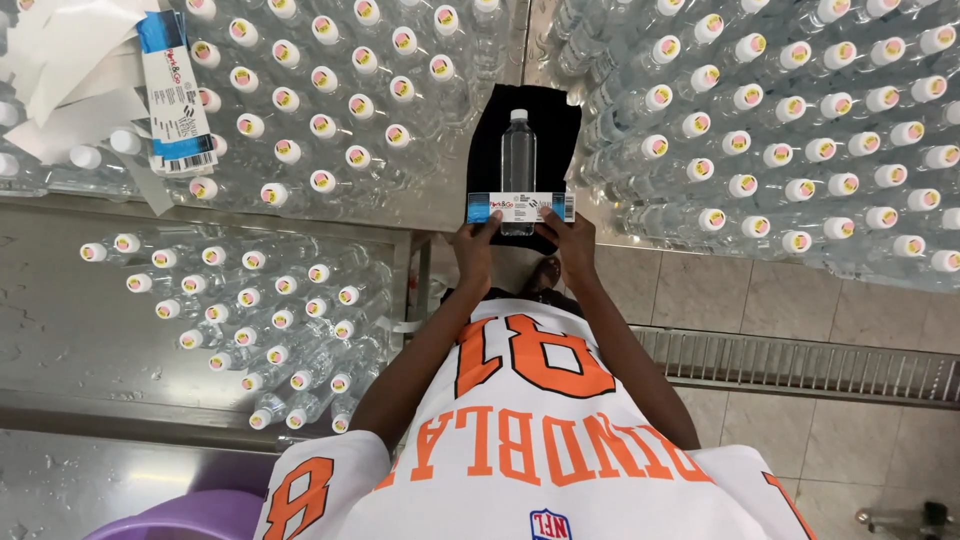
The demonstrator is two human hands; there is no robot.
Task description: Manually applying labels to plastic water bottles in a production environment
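Observation:
A clear plastic water bottle (518,160) with a white cap lies on a black cloth (485,140) ahead of me. A white and blue paper label (520,207) stretches across its lower part. My left hand (474,250) pinches the label's left end and my right hand (568,240) pinches its right end, pressing it against the bottle. Both arms reach forward from a white and orange jersey.
Several capped clear bottles stand packed on a steel table (420,215) at left, on a lower shelf (240,310) and on the right (800,130). A stack of labels (178,100) and peeled backing paper (70,70) lie top left. A floor drain grate (800,365) runs right; a purple basin (200,515) sits bottom left.

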